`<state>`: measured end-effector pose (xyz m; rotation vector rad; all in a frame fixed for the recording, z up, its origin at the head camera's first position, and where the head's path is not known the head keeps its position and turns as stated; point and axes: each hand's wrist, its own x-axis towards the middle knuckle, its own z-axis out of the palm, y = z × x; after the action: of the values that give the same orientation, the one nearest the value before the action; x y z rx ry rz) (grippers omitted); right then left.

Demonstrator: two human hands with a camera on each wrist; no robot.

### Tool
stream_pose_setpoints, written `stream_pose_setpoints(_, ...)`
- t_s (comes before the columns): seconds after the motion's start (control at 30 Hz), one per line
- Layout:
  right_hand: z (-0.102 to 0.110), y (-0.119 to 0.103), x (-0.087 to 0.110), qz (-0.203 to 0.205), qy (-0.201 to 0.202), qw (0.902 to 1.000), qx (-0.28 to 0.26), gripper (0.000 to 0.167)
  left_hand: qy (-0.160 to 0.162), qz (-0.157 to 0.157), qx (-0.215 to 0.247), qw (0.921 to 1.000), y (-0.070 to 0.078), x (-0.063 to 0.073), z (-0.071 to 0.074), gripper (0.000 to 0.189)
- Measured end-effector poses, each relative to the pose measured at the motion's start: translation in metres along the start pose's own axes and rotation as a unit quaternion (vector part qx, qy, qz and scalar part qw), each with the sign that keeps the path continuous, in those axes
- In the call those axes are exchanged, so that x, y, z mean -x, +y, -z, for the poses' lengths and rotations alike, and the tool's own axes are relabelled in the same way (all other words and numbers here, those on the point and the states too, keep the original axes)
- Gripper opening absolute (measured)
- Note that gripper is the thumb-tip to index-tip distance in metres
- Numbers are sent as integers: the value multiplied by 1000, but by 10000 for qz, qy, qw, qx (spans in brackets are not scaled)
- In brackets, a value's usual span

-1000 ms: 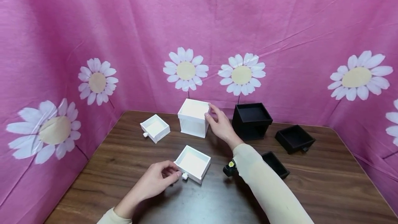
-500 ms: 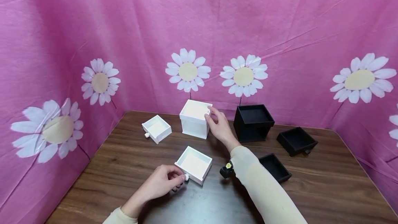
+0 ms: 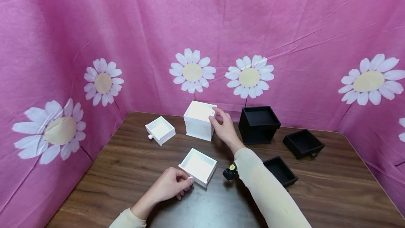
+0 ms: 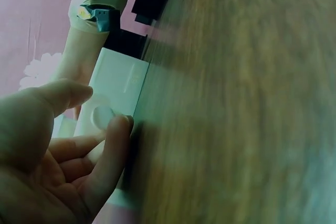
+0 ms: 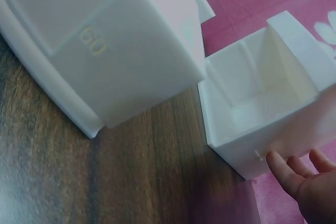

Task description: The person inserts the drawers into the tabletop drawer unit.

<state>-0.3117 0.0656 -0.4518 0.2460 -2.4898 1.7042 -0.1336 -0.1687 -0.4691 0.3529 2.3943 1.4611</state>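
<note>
My left hand (image 3: 172,185) is at the front of a shallow white drawer (image 3: 198,166), its fingers curled about the small round knob (image 4: 103,117), which is mostly hidden in the head view. In the left wrist view a fingertip touches the knob's edge. My right hand (image 3: 225,129) reaches to the white drawer cabinet (image 3: 198,129) at the back, its extended fingers touching the right side near the top. The cabinet has a shallow tray-like top and an open front, as the right wrist view shows. The drawer's side (image 5: 89,61) bears the number 60 there.
Another white drawer (image 3: 160,130) lies at the left. A black cabinet (image 3: 259,126) stands right of the white one, with a black drawer (image 3: 303,143) beside it and another black drawer (image 3: 281,171) behind my right sleeve. Pink flowered cloth (image 3: 152,27) hangs behind the wooden table (image 3: 120,171).
My left hand has moved slightly right, onto the drawer's knob, its fingers now covering it. The right hand stays at the white cabinet. The head view has shifted a little.
</note>
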Motion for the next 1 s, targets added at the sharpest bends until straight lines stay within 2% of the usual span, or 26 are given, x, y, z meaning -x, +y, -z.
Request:
stream_pose_setpoints(0.3, -1, 3, 2, 6, 22, 10000, -78, 52, 82, 257, 429, 9987, 2, -3, -8, 24)
stream_pose_setpoints(0.47, -1, 4, 2, -39, 25, 10000, -81, 52, 158, 256, 497, 9983, 2, -4, -11, 24)
stream_pose_setpoints(0.83, -1, 2, 1, -139, -94, 9998, -95, 53, 689, 259, 420, 9964, 5, -2, -12, 23)
stream_pose_setpoints(1.0, -1, 1, -2, -186, -140, 9997, -103, 52, 779, 295, 618, 9946, 6, -3, -11, 21)
